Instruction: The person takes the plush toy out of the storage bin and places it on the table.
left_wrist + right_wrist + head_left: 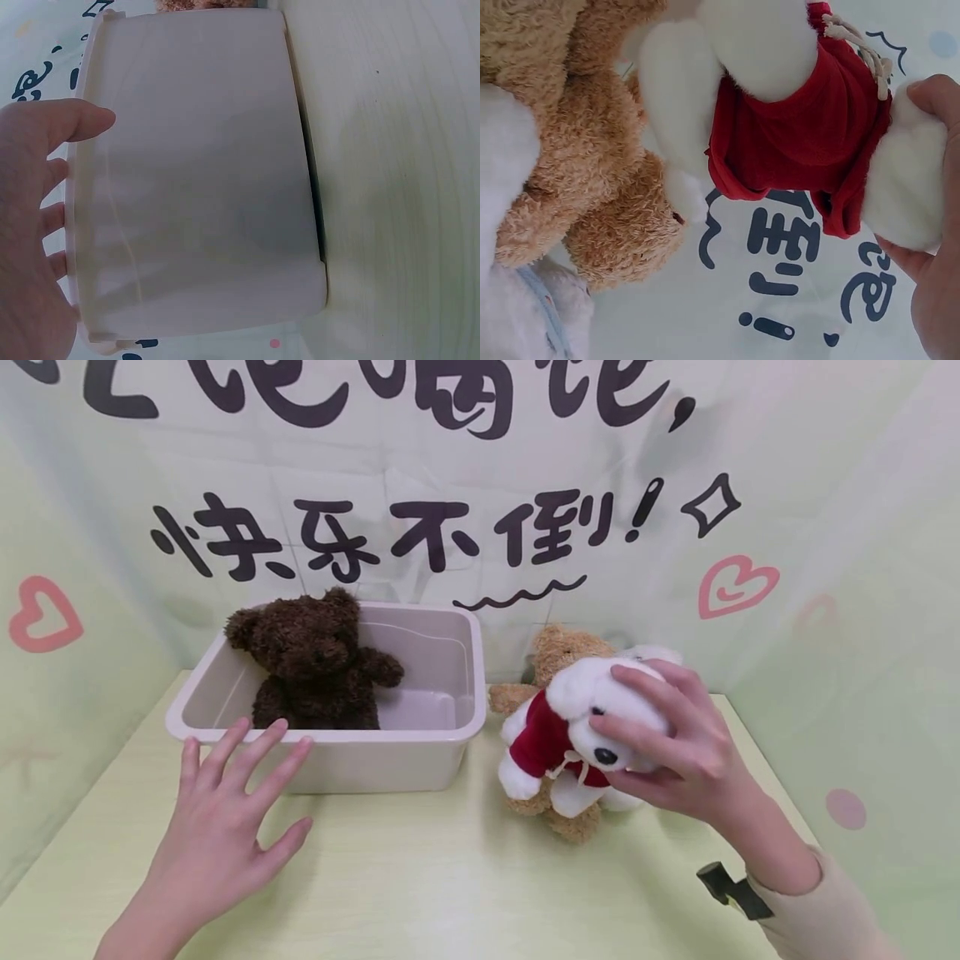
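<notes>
My right hand [686,747] grips the head of a white plush dog [592,697] in a red hooded top, its body tilted left. In the right wrist view the red top [795,142] hangs beside the tan teddy bear [592,157]. Behind the dog in the head view, the tan teddy bear [566,647] is partly hidden. My left hand [225,827] has its fingers spread at the front rim of a pale plastic bin [375,764]. Inside the bin, at its left, sits a dark brown teddy bear [307,647].
A further white plush toy [525,307] with a blue band shows partly beyond the tan bear. The bin stands at the back left of the light wooden table [420,877]. A printed cloth backdrop [420,468] rises behind, with pale curtains on both sides.
</notes>
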`<state>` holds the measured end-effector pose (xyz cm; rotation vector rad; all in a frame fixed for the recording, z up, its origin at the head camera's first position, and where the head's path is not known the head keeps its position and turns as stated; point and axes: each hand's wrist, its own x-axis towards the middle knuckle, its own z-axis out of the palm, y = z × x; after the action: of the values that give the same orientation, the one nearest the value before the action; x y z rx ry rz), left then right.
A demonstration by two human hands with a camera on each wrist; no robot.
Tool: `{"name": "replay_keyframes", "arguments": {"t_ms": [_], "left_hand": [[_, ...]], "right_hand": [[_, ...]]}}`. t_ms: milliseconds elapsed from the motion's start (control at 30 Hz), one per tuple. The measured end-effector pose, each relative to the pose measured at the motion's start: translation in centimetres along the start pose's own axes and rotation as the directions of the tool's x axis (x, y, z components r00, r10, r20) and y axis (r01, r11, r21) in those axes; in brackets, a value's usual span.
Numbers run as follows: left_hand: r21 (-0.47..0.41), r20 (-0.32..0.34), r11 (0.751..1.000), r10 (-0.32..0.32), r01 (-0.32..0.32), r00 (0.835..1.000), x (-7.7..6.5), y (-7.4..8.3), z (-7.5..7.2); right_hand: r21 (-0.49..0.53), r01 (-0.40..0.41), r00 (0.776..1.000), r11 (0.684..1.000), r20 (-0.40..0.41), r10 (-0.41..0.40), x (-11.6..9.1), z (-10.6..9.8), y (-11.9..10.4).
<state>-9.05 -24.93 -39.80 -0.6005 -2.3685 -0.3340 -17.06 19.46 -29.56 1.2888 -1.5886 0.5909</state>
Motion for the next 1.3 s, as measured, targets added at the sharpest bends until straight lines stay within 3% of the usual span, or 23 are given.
{"name": "replay_keyframes", "arguments": {"t_ms": [267,533,1033,1300], "left_hand": [[-0.010,-0.017,1.000,0.009,-0.009,1.000,0.2,0.0,0.0],[-0.007,0.008,1.000,0.020,-0.019,1.000,0.6,-0.1,-0.1],[0.025,0.002,1.000,-0.001,0.000,1.000,0.3,0.1,0.0],[0.027,0.002,1.000,-0.008,0.007,1.000,0.1,0.1,0.1]], "right_hand": [[-0.041,0.056,0.998,0.998,-0.001,-0.056,-0.9,-0.8,-1.4],[-0.075,0.081,0.997,0.994,0.005,-0.081,-2.6,-1.4,-3.4],[-0.079,0.145,0.988,0.986,-0.043,-0.148,-4.1,-1.3,-6.3],[-0.072,0.182,0.983,0.981,0.039,-0.180,-4.5,-2.1,-7.7]]}}
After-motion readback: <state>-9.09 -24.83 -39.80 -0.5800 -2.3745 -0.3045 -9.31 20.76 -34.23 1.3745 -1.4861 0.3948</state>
